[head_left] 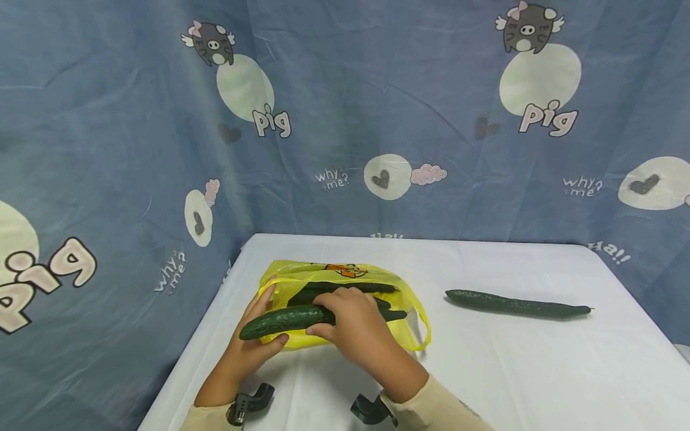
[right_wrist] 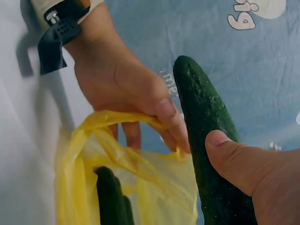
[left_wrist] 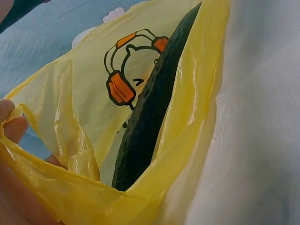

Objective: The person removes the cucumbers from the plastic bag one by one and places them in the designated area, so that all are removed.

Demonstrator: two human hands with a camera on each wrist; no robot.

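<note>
A yellow plastic bag (head_left: 302,339) lies on its side on the table, its mouth toward the left. My left hand (head_left: 242,353) holds the bag's rim at that mouth; in the right wrist view its thumb (right_wrist: 166,108) is outside the plastic. Over the bag, my right hand (head_left: 356,326) grips a long green cucumber (head_left: 275,321) from above, with the cucumber's blunt end pointing left past the rim. Inside the bag are more cucumbers (head_left: 307,295), partly hidden by my right hand. The left wrist view shows one dark cucumber (left_wrist: 150,112) lying along the bag's inside.
Another cucumber (head_left: 517,305) lies on the white-covered table (head_left: 512,371) to the right of the bag. Blue printed cloth (head_left: 334,78) hangs behind the table and along its left side.
</note>
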